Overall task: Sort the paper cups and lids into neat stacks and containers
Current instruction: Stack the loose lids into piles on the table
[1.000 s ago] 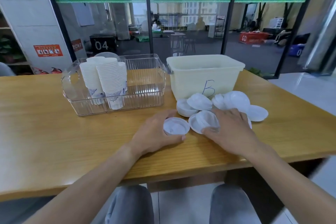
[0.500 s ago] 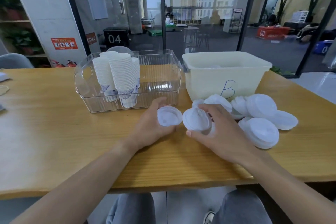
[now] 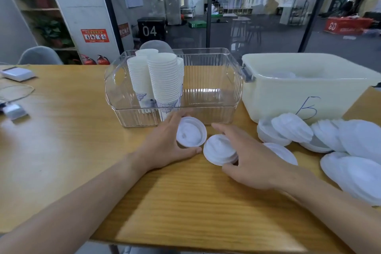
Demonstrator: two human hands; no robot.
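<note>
— What has each grip got?

— My left hand (image 3: 165,146) curls round an upturned lid (image 3: 191,134), thumb under its near edge. My right hand (image 3: 251,161) clamps a short stack of lids (image 3: 220,151) just beside it.

— And the step?

— Marrying the two, I'd judge. Face them the same way and line up the rims before pressing, or they'll cock. The loose lids (image 3: 329,136) lie right of my right grip; the cream bin (image 3: 288,93) stands beyond, the paper cups (image 3: 162,80) beyond my left.
</note>
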